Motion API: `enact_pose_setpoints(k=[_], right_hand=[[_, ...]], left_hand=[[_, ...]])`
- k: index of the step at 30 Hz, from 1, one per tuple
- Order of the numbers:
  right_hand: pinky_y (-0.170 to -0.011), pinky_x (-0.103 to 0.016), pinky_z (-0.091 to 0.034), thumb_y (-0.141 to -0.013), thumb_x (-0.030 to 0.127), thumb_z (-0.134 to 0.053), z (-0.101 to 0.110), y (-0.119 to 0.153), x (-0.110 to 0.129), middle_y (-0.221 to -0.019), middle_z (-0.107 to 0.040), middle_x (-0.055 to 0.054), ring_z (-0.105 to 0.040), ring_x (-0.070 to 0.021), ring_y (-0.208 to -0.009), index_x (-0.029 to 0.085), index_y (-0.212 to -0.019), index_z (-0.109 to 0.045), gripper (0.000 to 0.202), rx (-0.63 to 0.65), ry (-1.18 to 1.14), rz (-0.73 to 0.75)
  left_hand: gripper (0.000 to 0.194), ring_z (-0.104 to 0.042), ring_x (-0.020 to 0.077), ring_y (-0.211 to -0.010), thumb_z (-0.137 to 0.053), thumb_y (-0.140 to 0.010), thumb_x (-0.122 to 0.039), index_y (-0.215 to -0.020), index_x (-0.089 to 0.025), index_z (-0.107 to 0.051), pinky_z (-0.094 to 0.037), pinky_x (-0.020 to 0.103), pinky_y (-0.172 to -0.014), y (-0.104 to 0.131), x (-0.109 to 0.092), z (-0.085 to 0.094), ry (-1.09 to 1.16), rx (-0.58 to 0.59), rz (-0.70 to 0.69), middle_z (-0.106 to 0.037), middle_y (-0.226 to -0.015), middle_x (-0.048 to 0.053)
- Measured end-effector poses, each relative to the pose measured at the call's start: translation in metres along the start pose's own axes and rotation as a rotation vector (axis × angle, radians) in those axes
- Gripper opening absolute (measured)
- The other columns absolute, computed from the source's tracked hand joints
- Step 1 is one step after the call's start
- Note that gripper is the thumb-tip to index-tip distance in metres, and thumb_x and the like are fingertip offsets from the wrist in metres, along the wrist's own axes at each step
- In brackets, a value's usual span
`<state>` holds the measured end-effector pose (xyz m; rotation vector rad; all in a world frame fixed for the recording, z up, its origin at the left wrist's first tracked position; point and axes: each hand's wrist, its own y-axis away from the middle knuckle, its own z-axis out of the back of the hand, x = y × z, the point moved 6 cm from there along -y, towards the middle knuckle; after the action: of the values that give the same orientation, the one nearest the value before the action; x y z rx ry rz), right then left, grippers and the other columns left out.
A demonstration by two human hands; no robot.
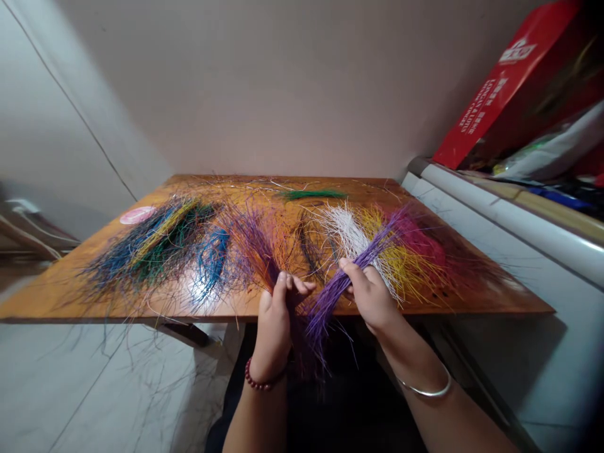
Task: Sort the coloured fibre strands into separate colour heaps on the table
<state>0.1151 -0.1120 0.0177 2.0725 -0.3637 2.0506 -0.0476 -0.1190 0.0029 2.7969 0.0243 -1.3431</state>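
Note:
Near the front edge of the table, my left hand (282, 299) is closed round a bundle of mixed purple and orange thin wire-like strands (257, 242), which fan out toward the back. In my right hand (370, 292) is a bunch of purple strands (325, 302), pinched at its middle and slanting from lower left to upper right. Under its far end lie white strands (344, 223), yellow strands (419, 267) and pink strands (427, 242). Left of my left hand rests a small blue bundle (214, 258). The lower ends of both held bunches hang past the table edge.
A large pile of blue, yellow and green strands (160, 242) covers the left of the wooden table (500, 299), some overhanging its front. Green strands (314, 195) lie at the back. A pink round sticker (136, 215) is at far left, a red box (507, 82) at upper right.

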Motion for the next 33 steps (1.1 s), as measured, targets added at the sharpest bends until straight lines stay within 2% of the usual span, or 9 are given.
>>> enact_pose_setpoints(k=[4, 7, 14, 20, 22, 28, 33], right_hand=[[-0.039, -0.022, -0.029, -0.064, 0.056, -0.068, 0.002, 0.002, 0.005, -0.045, -0.039, 0.006, -0.035, -0.0086, -0.042, 0.021, -0.057, -0.046, 0.042, -0.004, -0.078, -0.058], [-0.037, -0.02, -0.026, -0.062, 0.055, -0.069, 0.003, 0.003, 0.008, -0.045, -0.037, 0.007, -0.032, -0.0067, -0.041, 0.02, -0.056, -0.044, 0.043, 0.032, -0.127, -0.087], [-0.035, -0.018, -0.022, -0.061, 0.048, -0.072, 0.019, 0.005, 0.012, -0.045, -0.036, 0.007, -0.03, -0.0046, -0.04, 0.019, -0.052, -0.044, 0.042, 0.037, -0.186, -0.115], [-0.033, -0.014, -0.027, -0.057, 0.035, -0.075, 0.059, -0.003, 0.021, -0.049, -0.037, 0.007, -0.032, -0.004, -0.043, 0.018, -0.058, -0.051, 0.028, -0.227, -0.28, -0.088], [-0.032, -0.013, -0.027, -0.056, 0.034, -0.075, 0.069, -0.005, 0.022, -0.049, -0.038, 0.007, -0.032, -0.0036, -0.042, 0.018, -0.059, -0.052, 0.028, -0.265, -0.292, -0.095], [-0.032, -0.009, -0.031, -0.052, 0.034, -0.077, 0.085, -0.006, 0.025, -0.052, -0.041, 0.007, -0.035, -0.0028, -0.045, 0.016, -0.062, -0.056, 0.03, -0.262, -0.292, -0.079], [-0.034, -0.01, -0.039, -0.054, 0.029, -0.075, 0.117, -0.006, 0.038, -0.051, -0.041, 0.007, -0.036, -0.0032, -0.043, 0.016, -0.065, -0.061, 0.022, -0.349, -0.256, -0.046]], left_hand=[[0.027, -0.034, 0.0047, -0.045, -0.058, -0.084, -0.033, -0.069, -0.017, -0.043, -0.042, 0.019, -0.053, -0.001, -0.002, -0.004, 0.189, 0.064, 0.099, -0.031, -0.055, -0.008], [0.024, -0.023, 0.0035, -0.041, -0.059, -0.083, -0.031, -0.071, -0.017, -0.044, -0.034, 0.016, -0.045, 0.0, -0.007, -0.003, 0.224, 0.069, 0.109, -0.024, -0.055, -0.009], [0.022, -0.019, 0.0028, -0.039, -0.057, -0.086, -0.028, -0.071, -0.017, -0.044, -0.02, 0.015, -0.036, 0.002, -0.025, 0.01, 0.235, 0.032, 0.021, -0.023, -0.055, -0.008], [0.02, -0.015, 0.0029, -0.037, -0.056, -0.087, -0.022, -0.073, -0.017, -0.043, -0.012, 0.015, -0.033, 0.008, -0.063, 0.045, 0.228, -0.137, -0.175, -0.02, -0.055, -0.008], [0.019, -0.014, 0.0033, -0.037, -0.053, -0.089, -0.021, -0.073, -0.017, -0.044, -0.011, 0.016, -0.032, 0.011, -0.073, 0.054, 0.236, -0.154, -0.22, -0.018, -0.055, -0.009], [0.019, -0.012, 0.0047, -0.038, -0.047, -0.092, -0.021, -0.075, -0.017, -0.043, -0.009, 0.018, -0.032, 0.017, -0.084, 0.063, 0.255, -0.106, -0.241, -0.016, -0.055, -0.008], [0.018, -0.01, 0.0051, -0.039, -0.046, -0.093, -0.02, -0.076, -0.017, -0.043, -0.007, 0.019, -0.033, 0.021, -0.09, 0.07, 0.259, -0.074, -0.235, -0.014, -0.056, -0.008]])
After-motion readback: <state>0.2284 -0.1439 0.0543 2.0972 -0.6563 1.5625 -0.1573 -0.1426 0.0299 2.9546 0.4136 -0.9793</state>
